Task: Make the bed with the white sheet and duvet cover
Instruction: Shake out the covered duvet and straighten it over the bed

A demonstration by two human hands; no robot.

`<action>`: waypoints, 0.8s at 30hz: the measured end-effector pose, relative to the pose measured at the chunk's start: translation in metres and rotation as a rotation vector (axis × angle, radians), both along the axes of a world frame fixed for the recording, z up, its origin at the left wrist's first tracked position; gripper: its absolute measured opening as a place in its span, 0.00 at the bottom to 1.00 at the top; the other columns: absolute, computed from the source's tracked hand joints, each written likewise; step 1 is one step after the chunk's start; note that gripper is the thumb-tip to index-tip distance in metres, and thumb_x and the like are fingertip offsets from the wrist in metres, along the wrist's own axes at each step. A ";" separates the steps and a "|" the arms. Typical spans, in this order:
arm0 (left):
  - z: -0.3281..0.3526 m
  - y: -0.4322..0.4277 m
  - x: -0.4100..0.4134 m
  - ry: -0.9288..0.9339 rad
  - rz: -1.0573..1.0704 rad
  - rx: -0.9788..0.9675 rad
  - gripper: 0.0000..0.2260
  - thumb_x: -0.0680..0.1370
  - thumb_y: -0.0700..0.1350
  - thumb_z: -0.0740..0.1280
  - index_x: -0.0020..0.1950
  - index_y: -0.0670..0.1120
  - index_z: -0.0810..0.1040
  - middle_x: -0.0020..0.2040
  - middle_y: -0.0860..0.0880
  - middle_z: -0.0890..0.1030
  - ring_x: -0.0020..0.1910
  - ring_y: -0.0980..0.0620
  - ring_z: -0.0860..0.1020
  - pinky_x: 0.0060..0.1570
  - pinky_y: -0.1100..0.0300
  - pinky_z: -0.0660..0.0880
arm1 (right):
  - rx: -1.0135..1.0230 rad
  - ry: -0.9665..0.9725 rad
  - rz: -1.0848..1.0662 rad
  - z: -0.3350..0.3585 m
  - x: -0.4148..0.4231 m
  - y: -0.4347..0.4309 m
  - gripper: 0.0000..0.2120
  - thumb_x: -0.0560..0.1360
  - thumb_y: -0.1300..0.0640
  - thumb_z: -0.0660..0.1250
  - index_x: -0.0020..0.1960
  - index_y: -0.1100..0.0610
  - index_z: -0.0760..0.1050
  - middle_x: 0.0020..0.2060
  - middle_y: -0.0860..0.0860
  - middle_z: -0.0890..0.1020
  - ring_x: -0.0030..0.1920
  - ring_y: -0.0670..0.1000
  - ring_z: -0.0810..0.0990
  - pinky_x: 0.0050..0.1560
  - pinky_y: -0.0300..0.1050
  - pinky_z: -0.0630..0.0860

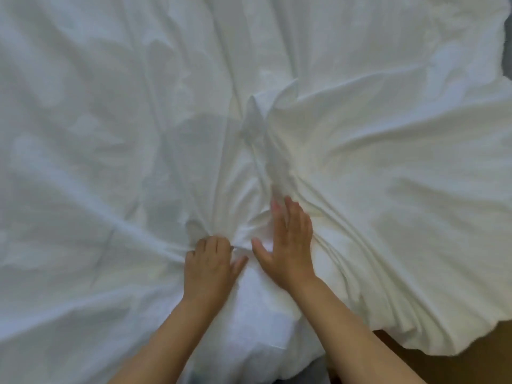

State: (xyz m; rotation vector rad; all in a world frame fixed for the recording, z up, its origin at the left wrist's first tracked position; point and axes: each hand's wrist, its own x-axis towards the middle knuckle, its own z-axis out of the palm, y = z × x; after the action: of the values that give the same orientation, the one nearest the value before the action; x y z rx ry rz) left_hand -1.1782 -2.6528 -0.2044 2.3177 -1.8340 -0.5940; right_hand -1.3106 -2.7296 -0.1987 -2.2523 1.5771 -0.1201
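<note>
White bedding fills nearly the whole head view. A thin, wrinkled white sheet [97,162] covers the left and middle. A thicker, creamier white duvet [388,176] lies bunched on the right, its edge running up the middle. My left hand [209,263] grips a gathered bunch of the white fabric near the front, fingers curled into the folds. My right hand [288,245] lies flat beside it, fingers straight, pressing on the fabric at the duvet's edge.
A brown floor [443,364] shows at the bottom right below the hanging duvet edge. A dark strip [508,65] shows at the far right past the bedding. A grey patch [318,370] lies between my forearms at the bottom.
</note>
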 end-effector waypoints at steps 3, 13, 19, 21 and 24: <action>-0.012 0.002 0.016 0.033 -0.155 -0.073 0.14 0.75 0.50 0.58 0.33 0.45 0.73 0.31 0.47 0.75 0.31 0.44 0.76 0.31 0.55 0.70 | 0.111 0.007 0.219 -0.002 -0.017 0.044 0.40 0.68 0.33 0.58 0.73 0.53 0.56 0.71 0.55 0.57 0.70 0.57 0.57 0.67 0.60 0.57; 0.061 -0.008 0.105 0.761 1.262 -0.063 0.10 0.77 0.41 0.66 0.36 0.46 0.70 0.45 0.38 0.78 0.53 0.39 0.77 0.41 0.56 0.69 | 0.001 -0.148 0.181 0.019 0.044 0.079 0.20 0.72 0.48 0.57 0.57 0.56 0.77 0.54 0.57 0.81 0.54 0.58 0.78 0.51 0.52 0.77; 0.052 0.059 0.149 0.976 1.739 -0.279 0.12 0.81 0.47 0.57 0.37 0.50 0.64 0.38 0.53 0.67 0.37 0.55 0.71 0.36 0.63 0.74 | 0.289 -0.254 0.364 0.019 0.078 0.119 0.14 0.76 0.58 0.60 0.52 0.64 0.81 0.53 0.58 0.82 0.55 0.60 0.78 0.53 0.51 0.74; 0.051 0.071 0.144 0.922 1.704 -0.292 0.11 0.80 0.45 0.58 0.37 0.49 0.65 0.37 0.52 0.69 0.34 0.54 0.71 0.40 0.60 0.71 | 0.331 -0.241 0.373 0.021 0.075 0.123 0.14 0.79 0.58 0.59 0.58 0.65 0.78 0.59 0.59 0.79 0.62 0.60 0.72 0.61 0.52 0.66; 0.056 0.081 0.135 0.634 1.359 -0.381 0.11 0.80 0.50 0.60 0.39 0.48 0.67 0.37 0.53 0.70 0.39 0.53 0.71 0.38 0.62 0.68 | 0.322 -0.246 0.298 0.026 0.078 0.125 0.14 0.81 0.56 0.56 0.55 0.63 0.78 0.53 0.57 0.80 0.58 0.58 0.74 0.57 0.50 0.65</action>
State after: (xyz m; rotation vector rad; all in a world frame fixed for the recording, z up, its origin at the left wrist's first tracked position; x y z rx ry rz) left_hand -1.0428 -2.5719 -0.1486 2.0918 0.0509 -0.5308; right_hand -1.2324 -2.6042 -0.1723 -2.0961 1.0403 -0.0533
